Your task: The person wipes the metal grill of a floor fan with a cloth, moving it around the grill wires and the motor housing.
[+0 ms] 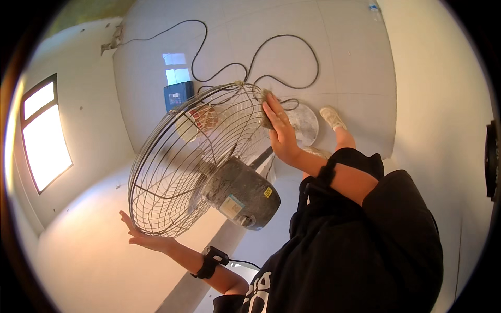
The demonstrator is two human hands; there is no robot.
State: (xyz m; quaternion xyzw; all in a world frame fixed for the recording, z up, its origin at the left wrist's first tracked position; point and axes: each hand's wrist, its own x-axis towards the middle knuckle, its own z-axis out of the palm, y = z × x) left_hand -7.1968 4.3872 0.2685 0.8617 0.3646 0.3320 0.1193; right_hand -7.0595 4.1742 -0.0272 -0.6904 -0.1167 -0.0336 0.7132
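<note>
A large metal-cage fan, its round wire guard (172,164) tilted, stands before me with its dusty dark motor housing (242,193) facing my body. My right hand (280,127) presses a greyish-brown cloth or sponge (266,111) against the guard's upper right rim. At the lower left rim, my left hand (150,239) touches the guard with its palm, fingers spread. Fan blades (188,160) show through the wires, and a dark pole (261,157) runs from the motor to a round pale base (307,123) on the floor.
Black cable (313,51) loops over the tiled floor beyond the fan. A blue case (178,96) and a pale bucket (187,127) with reddish contents stand behind the guard. My shoe (332,117) is beside the base. Walls flank both sides; a bottle (374,11) lies far off.
</note>
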